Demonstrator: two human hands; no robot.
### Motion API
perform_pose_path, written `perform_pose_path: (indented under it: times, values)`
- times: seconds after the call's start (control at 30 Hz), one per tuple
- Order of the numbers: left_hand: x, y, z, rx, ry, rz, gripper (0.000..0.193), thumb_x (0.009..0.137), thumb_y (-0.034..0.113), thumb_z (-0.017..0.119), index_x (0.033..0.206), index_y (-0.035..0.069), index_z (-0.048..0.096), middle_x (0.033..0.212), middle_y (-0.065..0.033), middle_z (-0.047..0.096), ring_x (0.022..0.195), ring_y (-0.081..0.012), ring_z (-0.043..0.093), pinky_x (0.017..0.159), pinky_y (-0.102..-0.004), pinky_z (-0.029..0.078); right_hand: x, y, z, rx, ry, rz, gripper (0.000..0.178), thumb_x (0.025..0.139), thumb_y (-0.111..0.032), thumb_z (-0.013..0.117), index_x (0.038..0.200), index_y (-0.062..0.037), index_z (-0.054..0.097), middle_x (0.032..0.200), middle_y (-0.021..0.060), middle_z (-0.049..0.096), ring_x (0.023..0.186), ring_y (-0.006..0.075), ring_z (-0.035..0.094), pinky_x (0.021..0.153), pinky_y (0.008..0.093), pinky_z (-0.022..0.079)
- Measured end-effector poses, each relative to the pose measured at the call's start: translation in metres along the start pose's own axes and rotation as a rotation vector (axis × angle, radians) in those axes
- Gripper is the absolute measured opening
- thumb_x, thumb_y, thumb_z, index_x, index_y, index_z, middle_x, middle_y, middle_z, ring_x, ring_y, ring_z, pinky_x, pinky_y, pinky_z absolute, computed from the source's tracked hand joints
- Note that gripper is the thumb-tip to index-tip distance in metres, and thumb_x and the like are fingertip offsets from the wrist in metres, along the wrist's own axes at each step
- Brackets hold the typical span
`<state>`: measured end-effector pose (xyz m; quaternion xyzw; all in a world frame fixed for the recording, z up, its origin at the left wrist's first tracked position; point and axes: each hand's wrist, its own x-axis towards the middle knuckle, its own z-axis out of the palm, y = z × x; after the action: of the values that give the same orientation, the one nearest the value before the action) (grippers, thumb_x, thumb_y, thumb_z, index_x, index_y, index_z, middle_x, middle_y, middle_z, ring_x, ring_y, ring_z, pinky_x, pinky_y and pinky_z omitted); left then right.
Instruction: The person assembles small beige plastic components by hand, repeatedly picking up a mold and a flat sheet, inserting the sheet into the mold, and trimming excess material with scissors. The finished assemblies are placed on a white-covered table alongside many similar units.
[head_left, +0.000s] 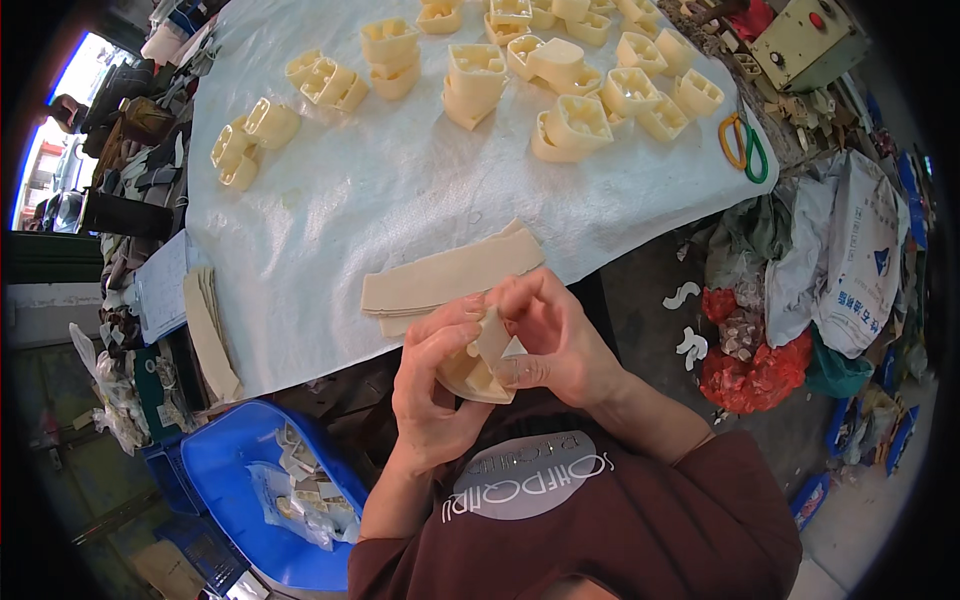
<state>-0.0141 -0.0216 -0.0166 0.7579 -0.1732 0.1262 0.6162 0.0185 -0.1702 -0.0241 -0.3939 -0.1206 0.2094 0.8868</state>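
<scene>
Close to my body, both hands hold a cream hollow plastic shoe heel (462,378) with inner ribs showing. My left hand (428,375) is closed around its left side. The fingers and thumb of my right hand (562,340) close on its right side, where a beige strip (492,338) lies against the heel's wall. How far the strip goes round is hidden by my fingers. Just beyond my hands, a stack of flat beige strips (450,275) lies on the white-covered table (310,230).
Many similar cream heels (578,122) stand at the table's far side, some stacked. Scissors (743,148) with orange and green handles lie at the right edge. More strips (208,335) hang at the left edge. A blue tub (235,490) holds scraps; bags (835,250) stand right.
</scene>
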Motion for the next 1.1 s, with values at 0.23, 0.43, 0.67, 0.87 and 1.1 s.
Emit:
perform_pose_path:
  times: [0.23,0.43,0.67,0.87,1.1]
  values:
    - [0.000,-0.002,0.009,-0.596,-0.087,-0.053,0.059,0.063,-0.005,0.076,0.112,0.011,0.049,0.124,-0.0228,0.045,0.116,-0.0340,0.047,0.090,-0.0406,0.044,0.009,0.007,-0.018,0.217,-0.194,0.263,0.078,0.058,-0.020,0.085,0.121,-0.0036,0.042,0.120,0.0092,0.047,0.112,0.0175,0.045,0.095,0.0330,0.039]
    - [-0.002,-0.007,0.012,-0.799,-0.080,-0.094,0.058,0.065,-0.005,0.075,0.114,0.014,0.049,0.128,-0.0248,0.041,0.117,-0.0339,0.045,0.090,-0.0403,0.044,0.004,-0.002,-0.017,0.028,-0.114,0.257,0.082,0.058,-0.023,0.085,0.124,-0.0039,0.041,0.115,0.0087,0.051,0.108,0.0171,0.050,0.092,0.0313,0.042]
    - [0.000,-0.022,-0.018,-0.713,-0.234,-0.195,0.071,0.064,0.007,0.079,0.127,0.011,0.046,0.129,-0.0194,0.042,0.119,-0.0301,0.044,0.095,-0.0395,0.039,0.016,-0.012,-0.026,-0.319,-0.339,0.120,0.099,0.055,-0.054,0.078,0.131,-0.0038,0.041,0.130,0.0108,0.040,0.120,0.0230,0.041,0.098,0.0383,0.034]
    - [0.009,-0.004,-0.001,-0.687,-0.051,-0.358,0.112,0.062,0.040,0.081,0.141,0.002,0.012,0.137,-0.0187,0.033,0.126,-0.0267,0.036,0.100,-0.0398,0.034,0.020,-0.025,-0.015,-0.173,-0.286,0.230,0.080,0.067,-0.017,0.072,0.134,-0.0006,0.032,0.128,0.0095,0.033,0.122,0.0175,0.034,0.101,0.0316,0.030]
    - [-0.004,-0.014,0.016,-0.180,0.032,-0.133,0.091,0.078,0.045,0.063,0.137,0.000,0.010,0.132,-0.0186,0.029,0.120,-0.0288,0.038,0.099,-0.0408,0.034,0.009,-0.003,0.001,-0.324,-0.141,-0.050,0.061,0.081,-0.017,0.058,0.132,0.0028,0.031,0.125,0.0097,0.036,0.118,0.0185,0.037,0.099,0.0304,0.030]
